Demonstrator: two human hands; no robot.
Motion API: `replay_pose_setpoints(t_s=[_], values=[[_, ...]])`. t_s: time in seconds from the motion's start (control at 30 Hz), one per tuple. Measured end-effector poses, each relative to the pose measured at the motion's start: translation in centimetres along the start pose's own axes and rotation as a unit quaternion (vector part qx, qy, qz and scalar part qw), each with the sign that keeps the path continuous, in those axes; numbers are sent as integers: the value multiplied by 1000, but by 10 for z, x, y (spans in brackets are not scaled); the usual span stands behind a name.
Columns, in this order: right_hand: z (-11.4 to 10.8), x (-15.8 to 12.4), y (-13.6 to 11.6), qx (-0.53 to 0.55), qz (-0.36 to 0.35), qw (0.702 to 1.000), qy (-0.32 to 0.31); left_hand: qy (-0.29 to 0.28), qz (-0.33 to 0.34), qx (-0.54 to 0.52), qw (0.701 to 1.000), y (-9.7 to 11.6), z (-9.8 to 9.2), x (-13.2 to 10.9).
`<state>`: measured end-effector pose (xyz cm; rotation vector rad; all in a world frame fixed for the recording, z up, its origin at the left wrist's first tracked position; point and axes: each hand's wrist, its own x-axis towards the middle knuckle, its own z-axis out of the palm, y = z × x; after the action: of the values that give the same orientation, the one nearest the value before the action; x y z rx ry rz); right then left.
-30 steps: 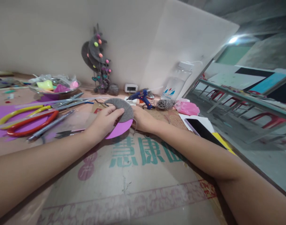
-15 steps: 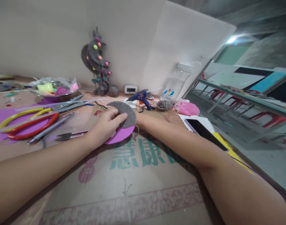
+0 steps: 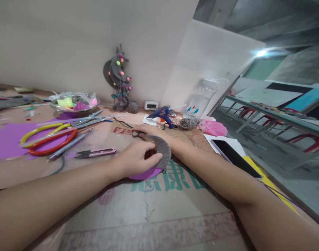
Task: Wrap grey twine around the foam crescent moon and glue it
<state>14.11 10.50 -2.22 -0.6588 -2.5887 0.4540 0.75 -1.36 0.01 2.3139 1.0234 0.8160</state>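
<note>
Cardboard (image 3: 149,221) reads “康” beneath left hand (image 3: 134,158) pinching grey crescent (image 3: 164,151) and right hand (image 3: 148,129), grip unclear.

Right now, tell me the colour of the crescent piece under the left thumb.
Grey crescent piece, clearest in the head view.

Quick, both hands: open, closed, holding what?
Left hand: closed, holding the gray yarn-wrapped crescent.
Right hand: just beyond the crescent, partly hidden; grip cannot be told.
</note>
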Motion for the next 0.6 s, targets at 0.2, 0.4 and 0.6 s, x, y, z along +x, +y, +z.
replay_pose_setpoints(t_s=[0.2,0.4,0.6], values=[[-16,9,-17,4,-118,993,-25,8,33,16,999,1,-1,0],[-12,47,-45,32,-198,944,-263,49,67,49,995,10,-2,-5],[1,59,-39,-27,-192,957,-216,52,26,45,997,5,-4,-3]])
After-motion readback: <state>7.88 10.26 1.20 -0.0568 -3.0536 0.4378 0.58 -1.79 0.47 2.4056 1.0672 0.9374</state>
